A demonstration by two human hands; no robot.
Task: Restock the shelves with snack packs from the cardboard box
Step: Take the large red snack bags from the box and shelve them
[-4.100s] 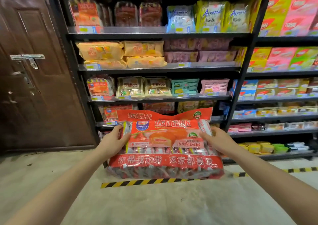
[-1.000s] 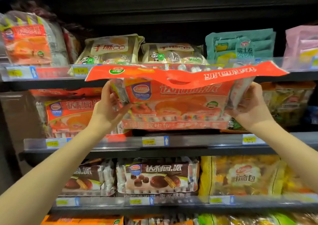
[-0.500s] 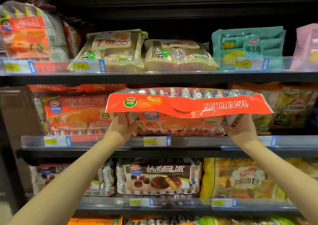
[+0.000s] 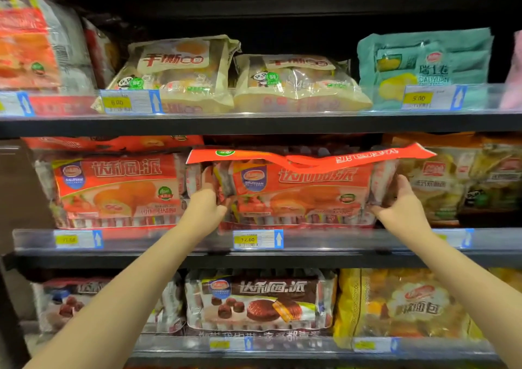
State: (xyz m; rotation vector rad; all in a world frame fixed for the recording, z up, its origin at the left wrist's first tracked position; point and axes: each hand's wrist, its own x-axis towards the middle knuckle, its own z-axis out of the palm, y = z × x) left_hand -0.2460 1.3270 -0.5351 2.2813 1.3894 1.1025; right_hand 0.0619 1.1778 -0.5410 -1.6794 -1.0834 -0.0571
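The red snack pack [image 4: 299,190] sits at the centre of the frame on the middle shelf [image 4: 254,258], standing upright behind the clear front rail with its label facing you and its red top flap folded forward. You hold it at both ends: your left hand [image 4: 204,202] grips its left edge, fingers curled around the side and tucked between it and the matching red pack [image 4: 118,190] just beside it on the left; your right hand [image 4: 401,204] wraps its right edge, thumb low on the front and fingers curled behind, out of sight. A yellow price tag [image 4: 248,239] reading 12.60 is clipped to the rail right below the pack. To the right of your right hand, yellow-brown bags [image 4: 457,185] fill the rest of that shelf. On the shelf above, two beige bread bags [image 4: 240,77] lie side by side in the upper centre, a teal pack [image 4: 423,63] stands at the upper right and a red and white pack [image 4: 36,43] at the upper left. Below, a brown chocolate-pie pack [image 4: 260,298] sits in the lower centre with a yellow bag [image 4: 404,306] to its right.
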